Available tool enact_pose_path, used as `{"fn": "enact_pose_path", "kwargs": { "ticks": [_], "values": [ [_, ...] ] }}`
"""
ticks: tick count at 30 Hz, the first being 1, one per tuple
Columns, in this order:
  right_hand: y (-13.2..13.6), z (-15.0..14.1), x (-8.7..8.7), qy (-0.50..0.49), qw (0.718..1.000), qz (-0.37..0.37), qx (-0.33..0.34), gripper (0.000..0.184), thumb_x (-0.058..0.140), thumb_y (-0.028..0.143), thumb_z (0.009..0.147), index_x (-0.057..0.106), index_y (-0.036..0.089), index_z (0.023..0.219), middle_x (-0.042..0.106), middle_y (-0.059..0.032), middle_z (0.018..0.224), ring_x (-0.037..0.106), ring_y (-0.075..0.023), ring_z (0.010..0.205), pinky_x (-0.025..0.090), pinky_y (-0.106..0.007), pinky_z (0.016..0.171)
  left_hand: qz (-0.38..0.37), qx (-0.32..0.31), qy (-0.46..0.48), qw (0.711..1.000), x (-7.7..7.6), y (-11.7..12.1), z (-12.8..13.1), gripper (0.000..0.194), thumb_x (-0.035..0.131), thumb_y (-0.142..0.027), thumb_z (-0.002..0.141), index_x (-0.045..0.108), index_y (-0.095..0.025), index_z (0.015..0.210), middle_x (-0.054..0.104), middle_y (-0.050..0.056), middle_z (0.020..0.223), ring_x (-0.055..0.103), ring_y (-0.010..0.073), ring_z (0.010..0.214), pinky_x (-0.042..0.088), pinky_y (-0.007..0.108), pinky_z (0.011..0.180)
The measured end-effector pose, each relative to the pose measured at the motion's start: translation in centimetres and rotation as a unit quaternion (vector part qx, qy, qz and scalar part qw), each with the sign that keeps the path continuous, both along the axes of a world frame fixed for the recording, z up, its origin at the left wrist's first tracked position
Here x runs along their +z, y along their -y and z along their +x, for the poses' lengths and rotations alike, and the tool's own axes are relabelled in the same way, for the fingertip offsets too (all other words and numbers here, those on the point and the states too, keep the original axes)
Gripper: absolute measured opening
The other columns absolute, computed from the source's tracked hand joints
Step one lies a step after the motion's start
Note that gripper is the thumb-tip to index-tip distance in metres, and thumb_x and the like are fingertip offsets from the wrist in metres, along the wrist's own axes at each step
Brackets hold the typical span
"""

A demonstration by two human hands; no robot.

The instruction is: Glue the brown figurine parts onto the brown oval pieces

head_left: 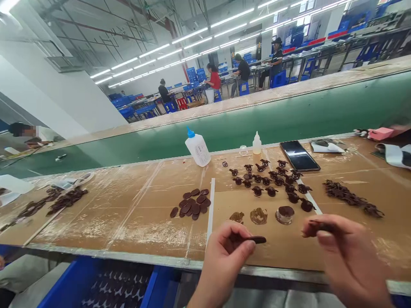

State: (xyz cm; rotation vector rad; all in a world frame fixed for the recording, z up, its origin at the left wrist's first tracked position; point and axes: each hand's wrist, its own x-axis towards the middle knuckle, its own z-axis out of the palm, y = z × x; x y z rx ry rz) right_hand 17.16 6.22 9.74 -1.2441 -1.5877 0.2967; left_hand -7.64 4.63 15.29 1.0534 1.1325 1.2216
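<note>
This is a big, bright work room point(205, 38). Far away, people point(244, 72) sit at long benches on blue stools. A wide green belt point(244, 122) runs along behind the long brown counter point(135, 222). Below the near edge of the counter is a blue crate point(77, 278) full of dark shapes.

On the far side of the counter stand a white squeeze bottle point(197, 147) with a blue tip and a small clear bottle point(257, 143). A black phone point(299, 155) lies to their right. Near the middle is a pile of dark brown ovals point(191, 205). To the right of it are many small dark shapes point(266, 179). Near them sits a little glass cup point(285, 215) with dark stuff inside.

Above the near edge of the counter, the fingers point(240, 233) of the left hand point(224, 256) pinch a flat dark oval point(257, 240). The right hand point(348, 261) is blurry, but it looks closed on a small dark piece point(326, 228). The oval looks thin, light and bendy, so its edge seems a good place to hold.
</note>
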Motion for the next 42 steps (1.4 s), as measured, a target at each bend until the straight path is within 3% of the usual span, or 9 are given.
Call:
{"fn": "enact_pose_path", "kwargs": {
  "ticks": [3, 6, 11, 17, 22, 26, 33, 37, 42],
  "values": [
    [0.6, -3.2, 1.7, -0.008, 0.997, 0.022, 0.068, 0.020, 0.051, 0.035, 0.105, 0.067, 0.023, 0.105, 0.073, -0.0074, 0.091, 0.073, -0.0228, 0.080, 0.057, -0.032, 0.065, -0.006, -0.063, -0.049, 0.997, -0.1, 0.6, 1.3, 0.009, 0.077, -0.027, 0.086, 0.077, -0.018, 0.088, 0.071, 0.005, 0.083, 0.068, 0.0184, 0.076, 0.053, 0.027, 0.071],
    [1.1, -5.5, 2.5, -0.027, 0.996, 0.048, 0.068, 0.016, 0.050, 0.027, 0.104, 0.061, 0.026, 0.116, 0.070, -0.0026, 0.088, 0.068, -0.0186, 0.071, 0.054, -0.029, 0.065, 0.008, -0.086, -0.135, 0.987, 0.5, 0.8, 1.8, 0.012, 0.073, -0.021, 0.085, 0.078, -0.018, 0.095, 0.073, 0.007, 0.084, 0.070, 0.0217, 0.078, 0.055, 0.031, 0.073],
    [2.0, -8.0, 2.6, -0.156, 0.981, -0.080, 0.078, 0.014, 0.054, 0.034, 0.102, 0.063, 0.027, 0.110, 0.067, 0.0010, 0.081, 0.059, -0.0162, 0.060, 0.046, -0.028, 0.058, 0.075, -0.069, -0.228, 0.968, 1.2, 0.9, 2.3, 0.010, 0.076, -0.010, 0.078, 0.072, -0.017, 0.072, 0.070, 0.001, 0.069, 0.063, 0.0154, 0.066, 0.049, 0.023, 0.064],
    [2.4, -9.1, 2.6, -0.276, 0.947, -0.163, 0.030, 0.023, 0.061, 0.046, 0.098, 0.060, 0.025, 0.108, 0.054, 0.0046, 0.063, 0.047, -0.0159, 0.055, 0.040, -0.029, 0.057, 0.166, -0.022, -0.221, 0.961, 0.7, 1.3, 3.0, 0.014, 0.076, -0.007, 0.081, 0.075, -0.017, 0.072, 0.075, 0.001, 0.069, 0.066, 0.0142, 0.064, 0.050, 0.020, 0.063],
    [1.4, -9.2, 2.7, -0.424, 0.863, -0.267, 0.063, 0.043, 0.066, 0.066, 0.090, 0.054, 0.025, 0.100, 0.043, 0.0075, 0.059, 0.041, -0.0130, 0.048, 0.036, -0.023, 0.042, 0.292, -0.011, -0.164, 0.942, -0.3, 1.4, 3.4, 0.009, 0.078, -0.018, 0.088, 0.080, -0.020, 0.096, 0.080, 0.005, 0.090, 0.075, 0.0176, 0.081, 0.059, 0.023, 0.076],
    [1.4, -9.8, 2.0, -0.532, 0.787, -0.310, 0.045, 0.057, 0.078, 0.069, 0.075, 0.056, 0.024, 0.103, 0.059, 0.0031, 0.073, 0.059, -0.0154, 0.060, 0.053, -0.025, 0.051, 0.384, -0.031, -0.175, 0.906, -1.5, 1.0, 3.6, 0.036, 0.083, -0.030, 0.086, 0.076, -0.024, 0.120, 0.078, 0.011, 0.117, 0.075, 0.0236, 0.101, 0.063, 0.031, 0.086],
    [4.2, -10.1, -0.3, -0.621, 0.707, -0.339, 0.001, 0.063, 0.086, 0.063, 0.071, 0.059, 0.029, 0.117, 0.063, 0.0056, 0.074, 0.062, -0.0135, 0.066, 0.054, -0.019, 0.056, 0.487, -0.019, -0.208, 0.848, -3.4, 1.0, 4.1, 0.040, 0.079, -0.035, 0.090, 0.068, -0.023, 0.127, 0.084, 0.009, 0.100, 0.079, 0.0216, 0.080, 0.063, 0.031, 0.076],
    [5.6, -9.9, 0.7, -0.593, 0.730, -0.340, -0.019, 0.051, 0.084, 0.062, 0.076, 0.062, 0.028, 0.107, 0.063, 0.0039, 0.078, 0.056, -0.0121, 0.066, 0.052, -0.018, 0.058, 0.472, -0.056, -0.187, 0.860, -4.8, 2.0, 3.7, 0.051, 0.083, -0.042, 0.085, 0.067, -0.024, 0.131, 0.080, 0.013, 0.102, 0.080, 0.0252, 0.084, 0.066, 0.030, 0.074],
    [5.0, -8.2, 0.7, -0.473, 0.838, -0.272, -0.017, 0.043, 0.066, 0.067, 0.091, 0.059, 0.026, 0.100, 0.057, 0.0025, 0.079, 0.049, -0.0127, 0.068, 0.045, -0.020, 0.059, 0.250, -0.139, 0.094, 0.953, -6.1, 3.1, 3.5, 0.051, 0.088, -0.023, 0.080, 0.069, -0.033, 0.126, 0.067, 0.006, 0.117, 0.079, 0.0159, 0.080, 0.061, 0.016, 0.066]
  ]
}}
